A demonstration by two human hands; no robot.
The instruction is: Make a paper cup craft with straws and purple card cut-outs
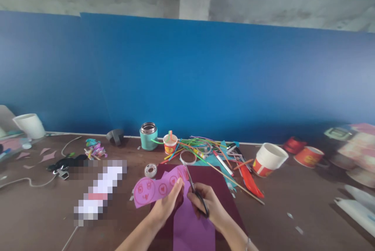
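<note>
My left hand [168, 202] is closed on a strip of pink paper [158, 193], its thumb lying on top. Red drawings cover the strip: a round face at the left end and hearts in circles further right. In my right hand [209, 202] is a pair of scissors [200, 200] with black handles. Their blades point up and away at the paper's right end; whether they are spread I cannot tell. Beneath both hands lies a larger purple sheet [193, 229] on a dark maroon board [227, 200].
Behind the board stand a mint jar [149, 137] and a small paper cup [170, 144], beside a heap of coloured pipe cleaners [202, 145]. A tape roll [150, 170] sits left of the board. Stacked paper cups [268, 160] stand at right. A blue partition [187, 79] closes the back.
</note>
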